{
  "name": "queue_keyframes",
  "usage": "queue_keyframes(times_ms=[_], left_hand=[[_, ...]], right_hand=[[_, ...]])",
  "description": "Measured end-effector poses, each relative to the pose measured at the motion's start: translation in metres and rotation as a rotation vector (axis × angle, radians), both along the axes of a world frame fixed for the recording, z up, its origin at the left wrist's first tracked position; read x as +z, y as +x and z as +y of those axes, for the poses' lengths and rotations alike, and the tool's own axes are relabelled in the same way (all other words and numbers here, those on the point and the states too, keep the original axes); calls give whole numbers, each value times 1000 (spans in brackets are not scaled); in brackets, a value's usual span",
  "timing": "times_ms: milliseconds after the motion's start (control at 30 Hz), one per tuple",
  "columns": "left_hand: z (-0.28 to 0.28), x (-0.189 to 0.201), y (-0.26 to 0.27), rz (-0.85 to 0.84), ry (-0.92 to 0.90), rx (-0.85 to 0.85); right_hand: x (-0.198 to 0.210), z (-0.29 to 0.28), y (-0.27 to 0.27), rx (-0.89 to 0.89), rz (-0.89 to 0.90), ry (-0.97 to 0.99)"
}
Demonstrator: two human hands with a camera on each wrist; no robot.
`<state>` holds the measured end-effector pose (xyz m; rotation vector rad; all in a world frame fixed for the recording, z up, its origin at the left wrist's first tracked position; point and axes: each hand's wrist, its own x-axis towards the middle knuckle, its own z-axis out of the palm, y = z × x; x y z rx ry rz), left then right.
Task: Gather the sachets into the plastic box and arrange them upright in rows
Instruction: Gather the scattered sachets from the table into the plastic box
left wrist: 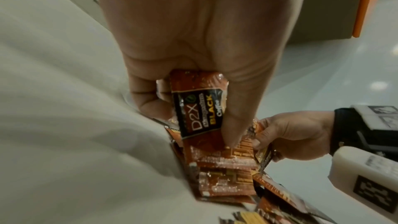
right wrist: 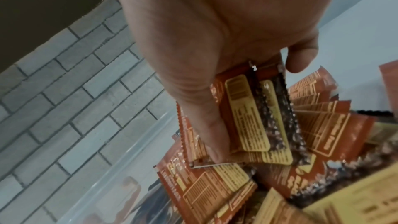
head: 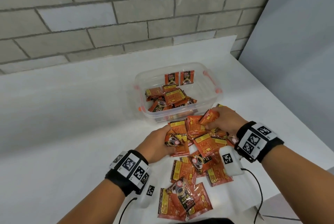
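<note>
A clear plastic box [head: 213, 101] with orange clips stands on the white table; two sachets [head: 179, 77] lean upright against its far wall and several lie loose inside. Many orange coffee sachets [head: 204, 153] are scattered in front of the box. My left hand [head: 160, 142] grips sachets [left wrist: 200, 108] at the pile's left edge, thumb on top. My right hand [head: 222, 120] grips a small stack of sachets [right wrist: 256, 117] just before the box's near wall, fingers curled round them.
A brick wall [head: 108, 16] runs behind the table. The table's right edge [head: 282, 108] falls off close to the box. More sachets [head: 180, 204] lie near my body. Cables [head: 260, 189] trail from both wrist cameras.
</note>
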<state>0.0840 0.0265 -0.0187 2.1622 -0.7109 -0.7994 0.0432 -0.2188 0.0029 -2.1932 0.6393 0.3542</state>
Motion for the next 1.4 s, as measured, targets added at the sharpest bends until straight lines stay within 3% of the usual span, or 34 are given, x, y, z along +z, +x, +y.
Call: queue_keyframes(times_ms=[267,433,533,700,800,1000,1233,1400], left_hand=[[15,23,9,48,-160,87],[20,61,43,6,-316,290],[5,77,68,-118,-311,401],[-32,64,102,-133,-73,490],[-45,48,104,-177,139,497],[-52,36,110,-290,284,382],[-49,40,105,-279,208,300],[-36,60,87,-327,42,398]], right_hand=[[22,-12,-18,-18,-94,93],[66,-21,-8,-130,-329,217],[76,-5,19,-123,-384,274],[54,30,80,-56,-344,89],[35,38,108,24,-183,-14],[12,47,129,123,-1,-156],[20,51,114,117,-30,-282],[38,41,88,133,-138,-279]])
